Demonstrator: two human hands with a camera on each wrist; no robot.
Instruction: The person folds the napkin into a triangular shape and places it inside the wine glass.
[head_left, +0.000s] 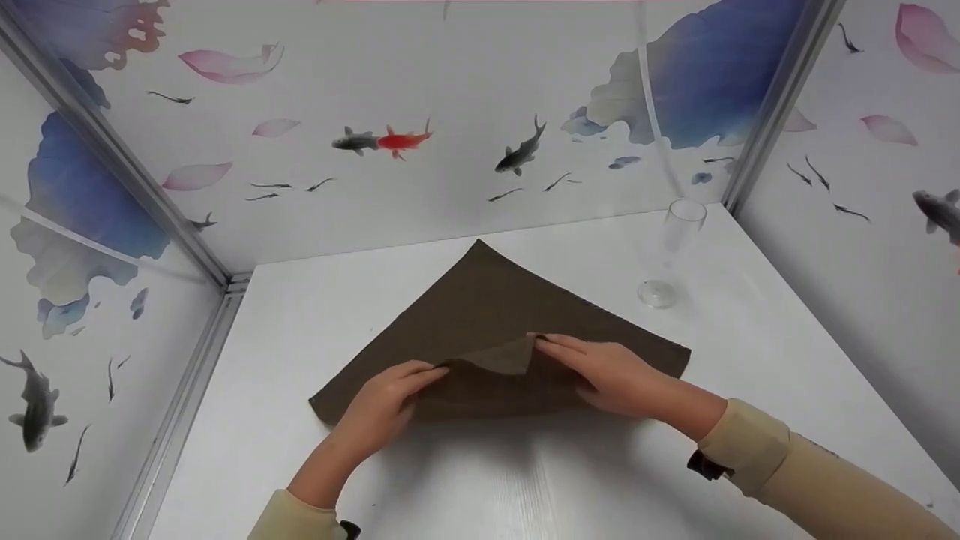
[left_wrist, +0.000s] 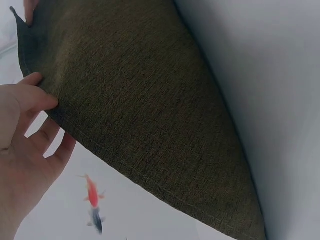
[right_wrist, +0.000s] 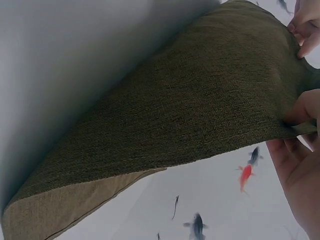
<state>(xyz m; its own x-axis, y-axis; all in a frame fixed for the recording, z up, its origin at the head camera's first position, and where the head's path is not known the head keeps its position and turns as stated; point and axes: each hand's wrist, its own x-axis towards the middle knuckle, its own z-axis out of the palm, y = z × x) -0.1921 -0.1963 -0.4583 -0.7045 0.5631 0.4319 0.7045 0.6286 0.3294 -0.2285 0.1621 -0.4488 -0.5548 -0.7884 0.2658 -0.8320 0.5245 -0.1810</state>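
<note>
Brown cloth (head_left: 472,307) is resting on the counter (head_left: 787,360), partly lifted | left hand (head_left: 381,401) and right hand (head_left: 619,377) are pinching its edge | I'm favouring level grips and even tension, since lopsided pulling would be skewing any crease

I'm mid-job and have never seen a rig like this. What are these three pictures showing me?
No machine here: these are a person's bare hands. One picture comes from a camera worn on the head, looking forward and down; the other two come from cameras on each wrist. On the white table is a brown cloth; the left hand and right hand each pinch an edge of it. A clear champagne flute stands toward the back right.
</note>
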